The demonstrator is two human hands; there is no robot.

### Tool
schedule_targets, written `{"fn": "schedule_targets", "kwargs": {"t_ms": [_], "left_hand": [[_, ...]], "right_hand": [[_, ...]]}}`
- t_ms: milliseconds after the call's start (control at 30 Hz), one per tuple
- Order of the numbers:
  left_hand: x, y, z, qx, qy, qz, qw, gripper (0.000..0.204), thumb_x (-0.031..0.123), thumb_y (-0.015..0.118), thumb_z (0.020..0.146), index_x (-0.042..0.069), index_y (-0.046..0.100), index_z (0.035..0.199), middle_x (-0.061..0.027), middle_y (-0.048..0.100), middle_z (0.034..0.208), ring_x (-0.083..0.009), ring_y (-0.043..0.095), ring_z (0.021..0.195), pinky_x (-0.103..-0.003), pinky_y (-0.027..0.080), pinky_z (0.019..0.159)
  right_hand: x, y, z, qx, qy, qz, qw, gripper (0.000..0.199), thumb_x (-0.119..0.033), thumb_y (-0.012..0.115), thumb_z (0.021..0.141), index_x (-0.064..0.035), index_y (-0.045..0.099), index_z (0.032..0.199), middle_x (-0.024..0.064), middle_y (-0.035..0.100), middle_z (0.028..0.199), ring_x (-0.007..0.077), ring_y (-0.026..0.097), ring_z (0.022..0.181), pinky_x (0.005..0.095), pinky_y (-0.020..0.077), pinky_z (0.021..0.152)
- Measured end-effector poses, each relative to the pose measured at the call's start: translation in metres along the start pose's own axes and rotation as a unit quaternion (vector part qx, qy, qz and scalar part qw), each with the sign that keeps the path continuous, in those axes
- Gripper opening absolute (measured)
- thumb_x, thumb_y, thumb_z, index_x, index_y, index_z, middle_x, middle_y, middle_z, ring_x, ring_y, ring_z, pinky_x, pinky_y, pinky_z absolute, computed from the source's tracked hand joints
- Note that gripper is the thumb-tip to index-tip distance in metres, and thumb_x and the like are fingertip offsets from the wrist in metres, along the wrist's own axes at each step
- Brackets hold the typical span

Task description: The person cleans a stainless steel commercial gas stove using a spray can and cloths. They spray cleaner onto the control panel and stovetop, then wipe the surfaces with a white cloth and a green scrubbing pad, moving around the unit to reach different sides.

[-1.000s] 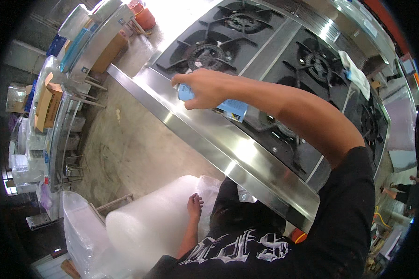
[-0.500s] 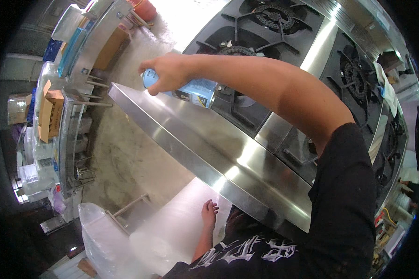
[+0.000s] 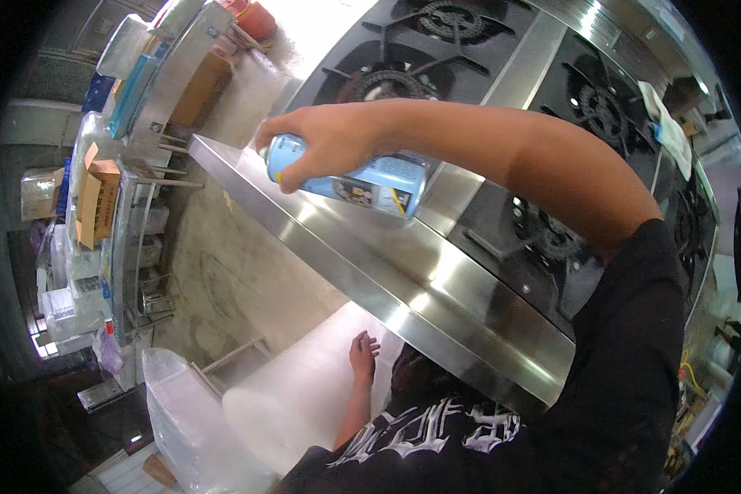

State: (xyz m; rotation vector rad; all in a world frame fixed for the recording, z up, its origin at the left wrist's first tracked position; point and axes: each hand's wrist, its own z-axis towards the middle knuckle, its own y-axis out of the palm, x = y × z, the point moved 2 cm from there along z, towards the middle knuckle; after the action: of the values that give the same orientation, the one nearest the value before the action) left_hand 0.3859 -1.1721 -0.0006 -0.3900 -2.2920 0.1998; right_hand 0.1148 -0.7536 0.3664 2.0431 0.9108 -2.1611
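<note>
A light blue spray can [image 3: 383, 177] lies tilted nearly sideways in my right hand [image 3: 325, 146]. My fingers wrap round its upper part, and the index finger reaches over the nozzle end, which points left. Below the can runs the stainless steel front ledge [image 3: 362, 259] of a gas range. Part of the black cooktop [image 3: 477, 49] with its burners is hidden behind my right arm. My left hand [image 3: 364, 356] hangs low beside my body, holding nothing, its fingers loosely apart.
A large roll of white foam wrap [image 3: 305, 387] stands next to my left arm. Shelving at the left bears wrapped packages and an opened cardboard box [image 3: 97, 202]. A white cloth [image 3: 665, 132] lies on the range's far right, and a red-orange container [image 3: 255, 20] stands at the back.
My right hand has moved right and slightly down with the spray can, along the steel ledge. The left hand has shifted slightly up and left.
</note>
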Motion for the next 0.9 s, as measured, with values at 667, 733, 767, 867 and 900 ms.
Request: {"fn": "schedule_targets", "kwargs": {"t_ms": [667,733,767,867,900], "left_hand": [[-0.088,0.089,-0.110,-0.083,0.041,0.083,0.992,0.041,0.036,0.055,0.103,0.004,0.059,0.128,-0.0106,0.069,0.099,-0.0173,0.067,0.078,-0.029,0.053,0.064],[-0.098,0.096,-0.120,-0.099,0.035,0.101,0.989,0.042,0.038,0.055,0.103,0.005,0.058,0.129,-0.0104,0.068,0.100,-0.0179,0.066,0.079,-0.030,0.053,0.067],[-0.103,0.098,-0.124,-0.107,0.041,0.095,0.989,0.042,0.038,0.055,0.103,0.005,0.058,0.129,-0.0105,0.067,0.100,-0.0177,0.066,0.080,-0.030,0.053,0.067],[-0.122,0.103,-0.128,-0.134,0.054,0.109,0.984,0.038,0.031,0.056,0.104,0.002,0.058,0.128,-0.0115,0.066,0.104,-0.0199,0.066,0.088,-0.033,0.055,0.075],[-0.126,0.105,-0.126,-0.146,0.097,0.131,0.976,0.038,0.032,0.056,0.104,0.001,0.061,0.126,-0.0131,0.069,0.102,-0.0188,0.066,0.084,-0.032,0.054,0.070]], "right_hand": [[-0.060,0.091,-0.453,0.001,0.177,0.044,0.983,0.072,-0.038,0.073,0.077,-0.0052,0.053,0.138,0.0228,0.065,0.118,0.0343,0.065,0.106,0.0412,0.0510,0.090],[-0.065,0.103,-0.499,0.012,0.182,0.051,0.982,0.068,-0.032,0.072,0.080,-0.0056,0.052,0.138,0.0204,0.066,0.116,0.0306,0.065,0.104,0.0402,0.0507,0.089],[-0.067,0.110,-0.520,0.011,0.190,0.078,0.979,0.067,-0.031,0.073,0.080,-0.0058,0.052,0.139,0.0195,0.066,0.115,0.0293,0.065,0.104,0.0397,0.0506,0.089],[-0.073,0.124,-0.585,0.004,0.222,0.110,0.969,0.064,-0.029,0.075,0.084,-0.0071,0.051,0.139,0.0143,0.067,0.111,0.0231,0.064,0.099,0.0371,0.0509,0.086],[-0.077,0.129,-0.605,0.012,0.223,0.105,0.969,0.064,-0.027,0.077,0.084,-0.0077,0.051,0.139,0.0122,0.067,0.108,0.0208,0.064,0.097,0.0360,0.0513,0.084]]}}
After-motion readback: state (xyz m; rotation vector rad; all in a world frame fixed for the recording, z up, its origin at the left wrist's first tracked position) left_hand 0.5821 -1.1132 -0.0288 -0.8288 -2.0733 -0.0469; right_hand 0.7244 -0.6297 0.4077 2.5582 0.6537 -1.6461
